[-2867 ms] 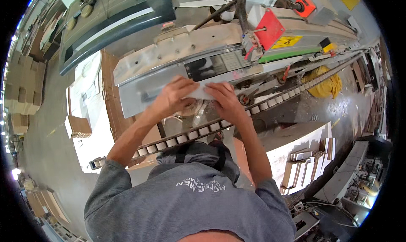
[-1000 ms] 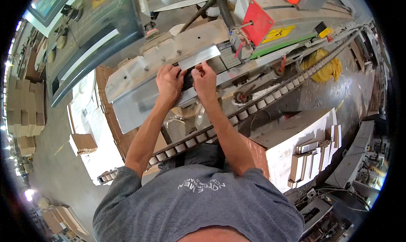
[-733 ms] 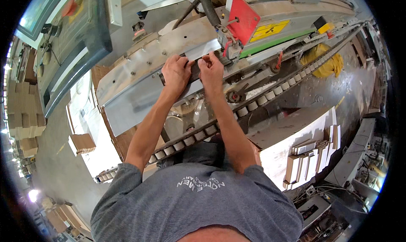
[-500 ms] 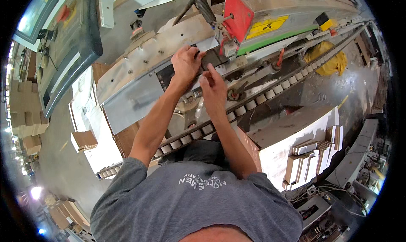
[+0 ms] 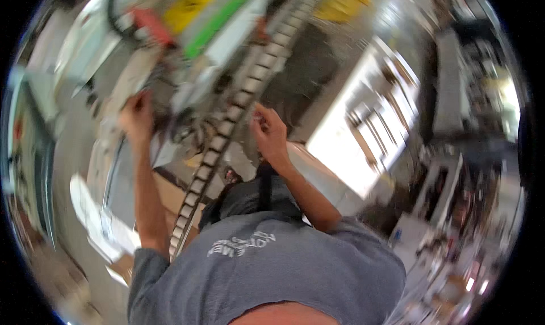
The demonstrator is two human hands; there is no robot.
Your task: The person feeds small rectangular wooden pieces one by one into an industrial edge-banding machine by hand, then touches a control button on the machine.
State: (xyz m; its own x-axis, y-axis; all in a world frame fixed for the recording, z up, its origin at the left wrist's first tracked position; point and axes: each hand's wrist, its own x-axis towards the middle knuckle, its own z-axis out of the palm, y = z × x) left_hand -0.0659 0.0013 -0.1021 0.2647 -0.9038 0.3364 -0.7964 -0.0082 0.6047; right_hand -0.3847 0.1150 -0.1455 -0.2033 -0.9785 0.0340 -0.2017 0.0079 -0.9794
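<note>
The picture is smeared by motion. My left hand [image 5: 136, 120] is at the machine's long metal beam [image 5: 139, 69], its fingers curled in a pinch. Something dark shows at those fingertips, too blurred to name. My right hand [image 5: 270, 134] hangs apart from it, just right of the roller track [image 5: 234, 113]. Its fingers are bent inward toward the thumb, and whatever they may hold cannot be made out. Between my hands lie the track and blurred metal fittings [image 5: 187, 129] of the machine.
A red guard [image 5: 152, 26], a yellow label [image 5: 187, 8] and a green strip [image 5: 224, 19] mark the machine's far side. White-topped stock with several narrow strips [image 5: 377, 129] stands at right. A yellow bag [image 5: 343, 0] lies beyond the track. A bluish-framed panel [image 5: 31, 149] stands far left.
My view has swung to the right. My hands, close together over the dark plate before, are now well apart; the right has drawn away across the roller track.
</note>
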